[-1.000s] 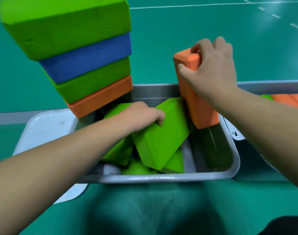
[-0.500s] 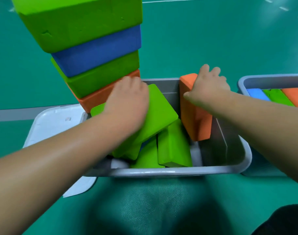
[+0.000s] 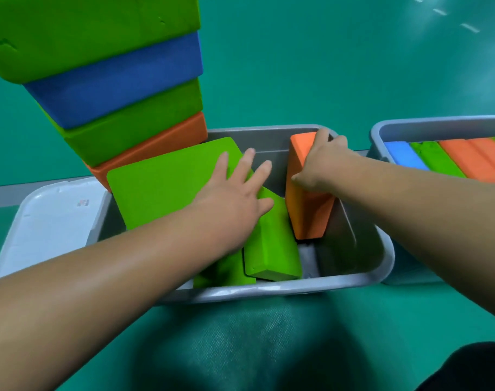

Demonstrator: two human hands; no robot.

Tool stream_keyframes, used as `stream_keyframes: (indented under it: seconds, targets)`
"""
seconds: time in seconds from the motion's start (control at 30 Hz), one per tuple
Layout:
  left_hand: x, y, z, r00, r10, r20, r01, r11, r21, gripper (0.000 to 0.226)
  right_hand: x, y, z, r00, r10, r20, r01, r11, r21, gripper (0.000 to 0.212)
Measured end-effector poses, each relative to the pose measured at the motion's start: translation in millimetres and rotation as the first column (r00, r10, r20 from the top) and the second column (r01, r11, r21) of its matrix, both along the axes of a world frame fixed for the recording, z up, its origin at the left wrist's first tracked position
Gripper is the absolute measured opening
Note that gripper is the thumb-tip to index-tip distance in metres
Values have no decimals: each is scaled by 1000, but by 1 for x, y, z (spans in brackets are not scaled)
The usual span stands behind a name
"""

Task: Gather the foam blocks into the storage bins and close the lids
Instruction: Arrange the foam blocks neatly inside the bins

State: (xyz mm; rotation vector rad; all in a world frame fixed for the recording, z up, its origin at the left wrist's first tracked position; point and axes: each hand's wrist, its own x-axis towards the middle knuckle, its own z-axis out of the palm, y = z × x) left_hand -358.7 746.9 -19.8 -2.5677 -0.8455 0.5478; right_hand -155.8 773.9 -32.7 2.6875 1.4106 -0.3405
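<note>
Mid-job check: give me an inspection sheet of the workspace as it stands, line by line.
Surface: green sports floor; both bins stand on it.
Job's things: near grey bin is open, with green blocks jumbled inside and an orange block on end. The second bin to the right holds a row of blocks in blue, green and orange. A white lid lies at the near bin's left. A four-block stack towers at its far-left corner.
Clutter: nothing seen.
Hands: left hand presses flat on a large green block; right hand grips the orange block's top.
Cables: nothing seen.
Surroundings: white court lines.
</note>
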Motion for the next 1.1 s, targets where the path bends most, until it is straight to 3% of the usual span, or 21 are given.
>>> stream_keyframes:
  seconds: [0.13, 0.27, 0.4, 0.53, 0.67, 0.77, 0.9, 0.97, 1.1]
  targets:
    - [-4, 9, 1, 994, -102, 32, 101, 995, 9, 57, 2, 7, 1, 998, 54, -13, -55, 994, -93, 116]
    - [-1, 11, 0, 967, -191, 166, 185, 981, 51, 33, 6, 14, 0, 999, 44, -10, -45, 994, -100, 105]
    - [11, 6, -6, 965, -221, 141, 226, 974, -14, 27, 7, 17, 0, 1000, 4, 24, -3, 999, -40, 94]
    - [14, 7, -12, 975, -211, 69, 218, 969, -118, 26, 13, 17, -3, 990, 31, 141, -38, 998, 45, 75]
    - [2, 23, -2, 956, -248, 155, 275, 942, -191, 46, 14, 20, -4, 945, 220, 241, -251, 962, 109, 63]
    - [-22, 46, 15, 943, -167, 290, 225, 957, -183, 65, 4, 24, -2, 871, 394, 293, -436, 895, 93, 57]
    - [-55, 58, 24, 930, 160, 330, -39, 938, -346, 83, -21, 29, -11, 712, 634, 302, -676, 735, 54, 45]
    - [-66, 57, 24, 907, 246, 342, -98, 912, -397, 86, -32, 33, -22, 680, 701, 214, -723, 690, 35, 40]
    - [-89, 49, 22, 891, 330, 312, -141, 854, -501, 93, -45, 47, -61, 705, 707, -51, -707, 698, -113, 42]
